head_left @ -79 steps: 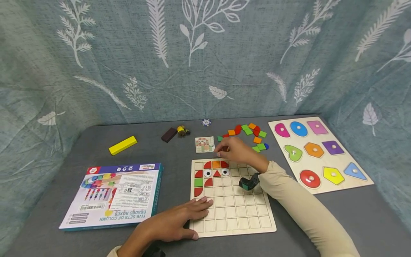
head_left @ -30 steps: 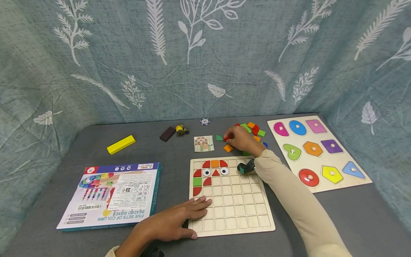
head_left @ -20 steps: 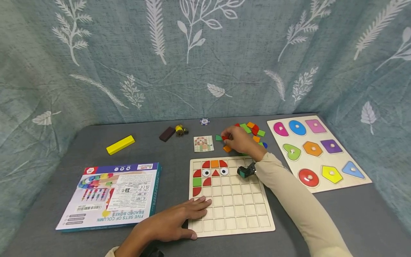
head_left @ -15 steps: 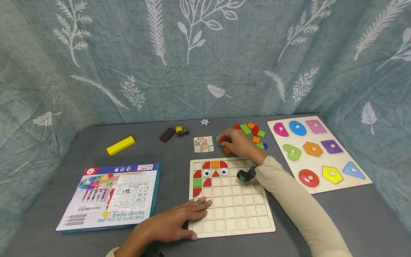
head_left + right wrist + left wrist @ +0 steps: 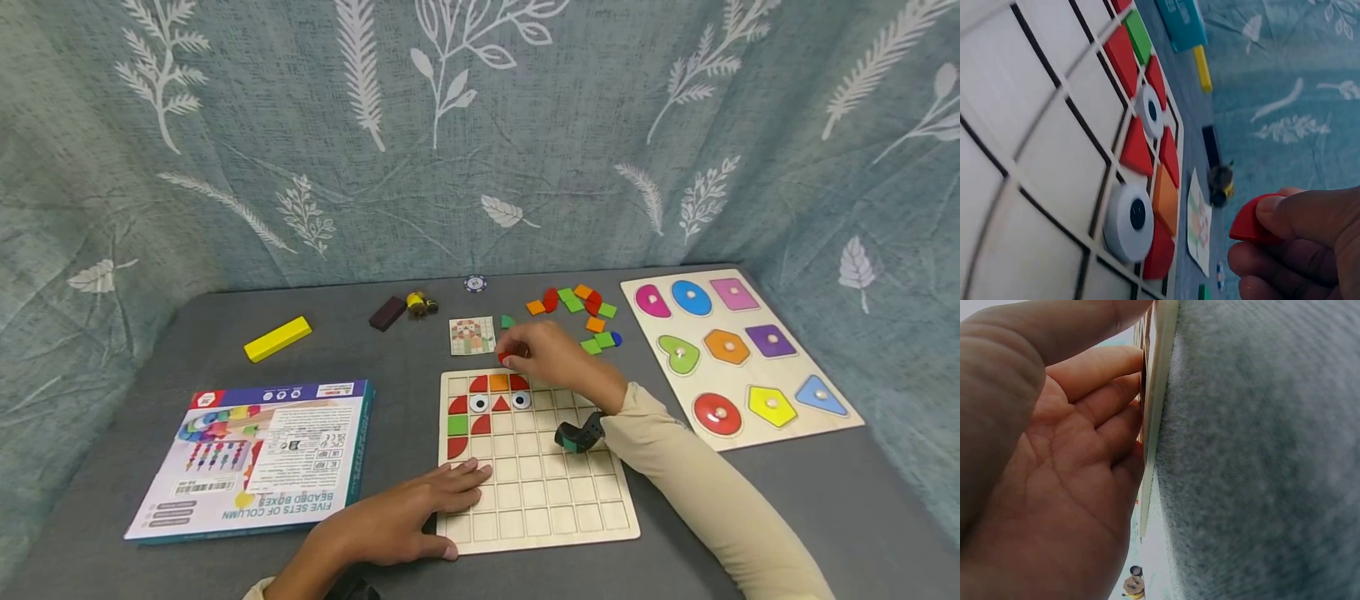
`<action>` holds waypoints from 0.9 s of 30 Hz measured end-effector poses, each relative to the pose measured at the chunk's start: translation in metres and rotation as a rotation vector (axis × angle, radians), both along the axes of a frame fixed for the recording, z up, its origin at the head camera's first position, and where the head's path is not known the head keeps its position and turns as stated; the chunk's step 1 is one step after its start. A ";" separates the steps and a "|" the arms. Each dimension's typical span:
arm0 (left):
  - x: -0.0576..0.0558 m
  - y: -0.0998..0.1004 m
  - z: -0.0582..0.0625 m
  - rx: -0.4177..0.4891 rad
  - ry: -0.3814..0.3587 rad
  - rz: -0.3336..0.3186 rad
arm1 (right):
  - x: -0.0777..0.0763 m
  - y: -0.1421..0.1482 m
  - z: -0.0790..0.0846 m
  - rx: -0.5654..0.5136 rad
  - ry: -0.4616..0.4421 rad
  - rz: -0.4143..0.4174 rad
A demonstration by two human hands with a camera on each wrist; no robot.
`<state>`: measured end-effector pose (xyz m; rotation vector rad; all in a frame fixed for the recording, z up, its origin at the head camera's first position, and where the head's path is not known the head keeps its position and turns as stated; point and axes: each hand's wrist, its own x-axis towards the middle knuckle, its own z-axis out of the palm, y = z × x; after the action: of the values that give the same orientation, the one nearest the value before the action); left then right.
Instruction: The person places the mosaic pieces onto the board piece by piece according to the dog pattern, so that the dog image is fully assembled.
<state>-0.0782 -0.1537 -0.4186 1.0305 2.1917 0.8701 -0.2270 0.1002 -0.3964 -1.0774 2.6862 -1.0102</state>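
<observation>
We're pinching a red quarter-circle piece (image 5: 1250,220) in the right hand (image 5: 551,354), holding it over the far edge of the grid board (image 5: 555,492)! Our left hand (image 5: 408,517) is resting on the board's near-left corner, fingers extended. Just beyond the board, a picture card (image 5: 471,336) is lying flat; coloured tiles (image 5: 595,325) are scattering beyond, rightward.

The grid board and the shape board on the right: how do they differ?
The grid board is ruled into small squares, many unfilled; the shape board holds nine knobbed shapes. The left hand rests on the grid board, while no hand touches the shape board. Both are flat, pale boards lying on the grey table.
</observation>
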 end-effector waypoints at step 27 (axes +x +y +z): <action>-0.001 0.000 -0.001 -0.009 0.046 -0.018 | 0.045 -0.024 -0.005 0.029 -0.142 0.233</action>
<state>-0.0792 -0.1539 -0.4196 1.0744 2.2194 0.8362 -0.1816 0.0763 -0.4010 -1.2285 2.3903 -0.9635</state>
